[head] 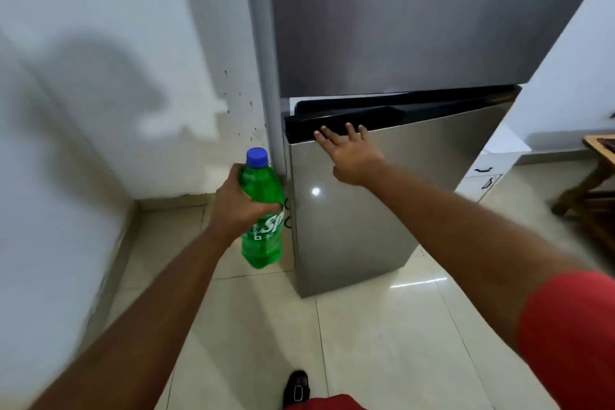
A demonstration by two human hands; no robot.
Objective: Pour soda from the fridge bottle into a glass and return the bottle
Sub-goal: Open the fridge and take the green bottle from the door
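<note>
A green soda bottle (263, 233) with a blue cap stands upright in the air left of the fridge, and my left hand (238, 206) is wrapped around its upper body. My right hand (349, 151) lies flat, fingers spread, against the top of the steel lower fridge door (366, 210). That door stands slightly ajar, with a dark gap and the black handle strip (332, 120) showing along its top. The grey upper fridge door (399, 17) is closed. No glass is in view.
A white wall (100, 76) runs close on the left, meeting the cream tiled floor (382, 343). A white cabinet with dark handles (492, 166) and a wooden table leg (585, 190) stand to the right. My dark shoe (297, 388) is at the bottom.
</note>
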